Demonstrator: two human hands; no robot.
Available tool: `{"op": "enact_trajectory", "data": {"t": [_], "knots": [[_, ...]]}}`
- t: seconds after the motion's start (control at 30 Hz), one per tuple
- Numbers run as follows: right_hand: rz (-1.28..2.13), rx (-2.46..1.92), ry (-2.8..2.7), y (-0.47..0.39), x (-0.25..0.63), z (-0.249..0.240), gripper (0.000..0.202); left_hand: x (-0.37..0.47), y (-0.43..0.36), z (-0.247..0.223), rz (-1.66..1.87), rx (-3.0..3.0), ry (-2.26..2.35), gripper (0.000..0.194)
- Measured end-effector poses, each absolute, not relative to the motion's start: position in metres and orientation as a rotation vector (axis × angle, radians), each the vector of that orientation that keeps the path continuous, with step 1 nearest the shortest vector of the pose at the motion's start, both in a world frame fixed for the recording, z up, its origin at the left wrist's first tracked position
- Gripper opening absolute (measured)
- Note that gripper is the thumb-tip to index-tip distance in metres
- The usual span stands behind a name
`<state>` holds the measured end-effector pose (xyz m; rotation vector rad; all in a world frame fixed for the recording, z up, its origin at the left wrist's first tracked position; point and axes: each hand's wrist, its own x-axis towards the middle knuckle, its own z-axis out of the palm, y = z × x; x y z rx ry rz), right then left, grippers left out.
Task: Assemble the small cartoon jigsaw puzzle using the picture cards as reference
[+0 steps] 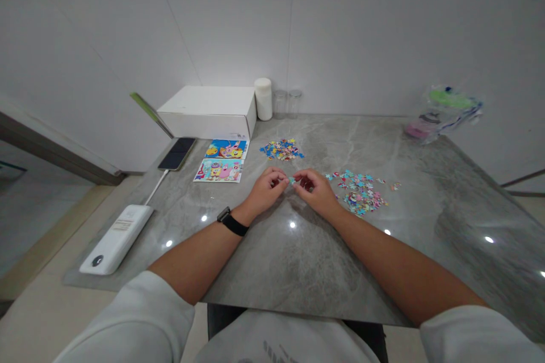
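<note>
Near the middle of the grey table (272,261), my left hand (268,187) and my right hand (315,190) almost meet at the fingertips. Between them is a small light-blue and green puzzle piece (292,180), pinched by my right hand. The left fingers are curled together beside it; whether they also grip a piece is too small to tell. A loose pile of puzzle pieces (361,193) spreads just right of my right hand. Beyond my hands sits another pile, blue and yellow (281,150). Two cartoon picture cards (219,171) (227,149) lie to the left.
At the back stand a white box (208,113), a white bottle (263,100) and two clear glasses (286,105). A phone (177,153) is cabled to a white power bank (117,239) on the left. A plastic bag (443,114) lies at the back right.
</note>
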<state>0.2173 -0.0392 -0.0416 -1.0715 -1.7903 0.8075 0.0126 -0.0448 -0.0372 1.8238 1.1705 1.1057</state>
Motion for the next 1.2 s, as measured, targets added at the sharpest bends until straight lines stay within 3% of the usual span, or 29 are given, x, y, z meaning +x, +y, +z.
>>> {"op": "enact_trajectory", "data": {"t": [0.23,0.4,0.73,1.2], "knots": [[0.672,-1.101,-1.906,-0.040,0.219,-0.039,0.018,0.010,-0.048,-0.037,1.132,1.941,1.183,0.016],[0.677,-1.078,-1.899,-0.039,0.219,-0.037,0.017,0.006,-0.054,-0.034,1.100,2.172,1.175,0.034],[0.669,-1.015,-1.919,-0.037,0.218,-0.045,0.025,0.000,-0.049,-0.036,1.058,2.304,1.217,0.021],[0.932,-1.107,-1.286,-0.006,0.247,-0.025,0.031,-0.010,-0.042,-0.046,0.673,2.428,1.779,0.025]]}}
